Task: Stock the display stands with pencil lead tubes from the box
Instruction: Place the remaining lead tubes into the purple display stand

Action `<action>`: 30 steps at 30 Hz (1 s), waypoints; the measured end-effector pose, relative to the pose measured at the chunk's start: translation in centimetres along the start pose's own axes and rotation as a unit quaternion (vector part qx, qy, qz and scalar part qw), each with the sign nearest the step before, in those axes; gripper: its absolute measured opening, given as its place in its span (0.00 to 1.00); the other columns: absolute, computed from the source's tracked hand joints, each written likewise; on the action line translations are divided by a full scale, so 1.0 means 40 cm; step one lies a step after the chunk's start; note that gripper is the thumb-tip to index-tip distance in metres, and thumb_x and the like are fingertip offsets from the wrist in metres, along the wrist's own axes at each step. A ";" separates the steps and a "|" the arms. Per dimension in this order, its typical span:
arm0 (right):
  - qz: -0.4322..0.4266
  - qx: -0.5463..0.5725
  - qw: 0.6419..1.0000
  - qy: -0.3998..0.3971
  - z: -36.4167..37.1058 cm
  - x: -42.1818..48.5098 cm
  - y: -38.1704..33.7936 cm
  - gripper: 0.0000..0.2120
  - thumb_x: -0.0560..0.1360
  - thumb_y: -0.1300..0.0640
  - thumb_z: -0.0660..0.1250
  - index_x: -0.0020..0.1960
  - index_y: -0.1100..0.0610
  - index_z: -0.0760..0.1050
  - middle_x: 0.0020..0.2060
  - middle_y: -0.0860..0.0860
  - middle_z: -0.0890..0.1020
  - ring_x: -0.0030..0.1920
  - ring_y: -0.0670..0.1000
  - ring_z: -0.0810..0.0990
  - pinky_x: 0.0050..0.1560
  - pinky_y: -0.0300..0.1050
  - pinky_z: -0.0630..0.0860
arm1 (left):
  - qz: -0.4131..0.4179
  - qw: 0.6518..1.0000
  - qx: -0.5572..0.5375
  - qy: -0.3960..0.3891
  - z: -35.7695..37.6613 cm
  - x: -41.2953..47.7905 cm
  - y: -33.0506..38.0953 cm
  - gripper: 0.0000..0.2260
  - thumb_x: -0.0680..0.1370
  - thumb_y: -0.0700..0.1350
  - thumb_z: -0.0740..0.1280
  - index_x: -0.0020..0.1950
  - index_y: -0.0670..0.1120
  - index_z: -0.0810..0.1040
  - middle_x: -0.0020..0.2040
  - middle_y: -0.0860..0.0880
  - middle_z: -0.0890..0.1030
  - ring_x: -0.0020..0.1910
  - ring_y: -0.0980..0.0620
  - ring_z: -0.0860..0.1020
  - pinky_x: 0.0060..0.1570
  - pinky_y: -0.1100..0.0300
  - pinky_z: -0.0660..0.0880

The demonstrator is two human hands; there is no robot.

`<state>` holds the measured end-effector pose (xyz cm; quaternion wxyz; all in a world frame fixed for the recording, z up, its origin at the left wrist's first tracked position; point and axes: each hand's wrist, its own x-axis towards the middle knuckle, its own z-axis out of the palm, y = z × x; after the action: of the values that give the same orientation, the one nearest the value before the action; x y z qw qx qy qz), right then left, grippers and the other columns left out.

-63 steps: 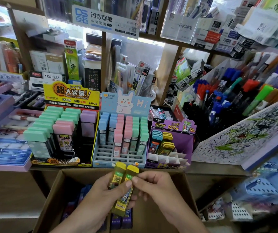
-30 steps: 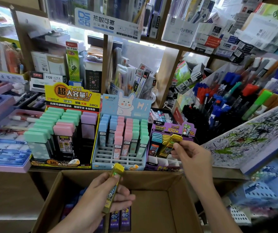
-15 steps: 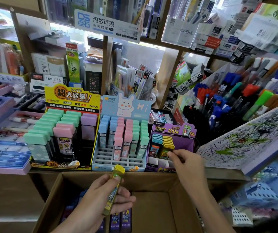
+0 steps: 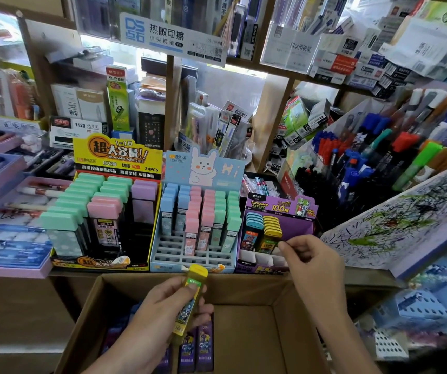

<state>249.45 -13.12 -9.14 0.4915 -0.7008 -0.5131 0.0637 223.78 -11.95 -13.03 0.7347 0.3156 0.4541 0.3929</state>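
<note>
Stocking the purple cardboard display stand (image 4: 296, 228).
Left hand (image 4: 163, 306) is gripping a yellow-capped clear lead tube (image 4: 190, 298) below it; right hand (image 4: 311, 265) is pinching its front yellow tube (image 4: 271, 234).

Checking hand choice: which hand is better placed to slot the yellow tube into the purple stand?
Likely left: the left hand grips the yellow tube; the right hand is at the purple stand.

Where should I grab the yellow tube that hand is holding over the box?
Pinch the yellow cap of the yellow tube, coming down from above. The tube stands nearly upright and the left hand wraps its middle, so the cap end sticks up free above the fingers. That is probably the easiest spot.
</note>
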 end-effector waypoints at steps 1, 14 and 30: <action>0.001 0.010 1.000 -0.001 -0.004 -0.008 -0.010 0.06 0.73 0.56 0.77 0.41 0.48 0.82 0.34 0.39 0.84 0.39 0.40 0.82 0.36 0.30 0.76 | 0.011 1.000 0.014 0.002 -0.002 0.002 -0.003 0.08 0.81 0.39 0.68 0.48 0.38 0.86 0.42 0.36 0.85 0.43 0.38 0.86 0.40 0.51 0.85; 0.194 0.200 0.906 -0.318 0.100 -0.154 -0.095 0.06 0.75 0.50 0.76 0.50 0.49 0.87 0.36 0.48 0.86 0.34 0.43 0.80 0.36 0.36 0.75 | 0.093 0.972 0.195 -0.097 -0.015 -0.011 -0.001 0.09 0.75 0.51 0.72 0.53 0.54 0.87 0.50 0.41 0.86 0.53 0.42 0.84 0.58 0.48 0.79; 0.208 0.253 0.924 -0.199 0.026 -0.096 -0.040 0.02 0.74 0.59 0.76 0.46 0.54 0.87 0.37 0.57 0.85 0.36 0.50 0.81 0.37 0.40 0.79 | 0.004 0.856 0.516 -0.037 -0.086 0.015 0.013 0.12 0.76 0.63 0.69 0.56 0.61 0.77 0.53 0.58 0.81 0.52 0.63 0.79 0.52 0.63 0.76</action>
<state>245.99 -15.50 -10.05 0.5156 -0.6173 -0.4098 0.4303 220.65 -10.82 -14.17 0.4815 0.6656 0.5625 0.0933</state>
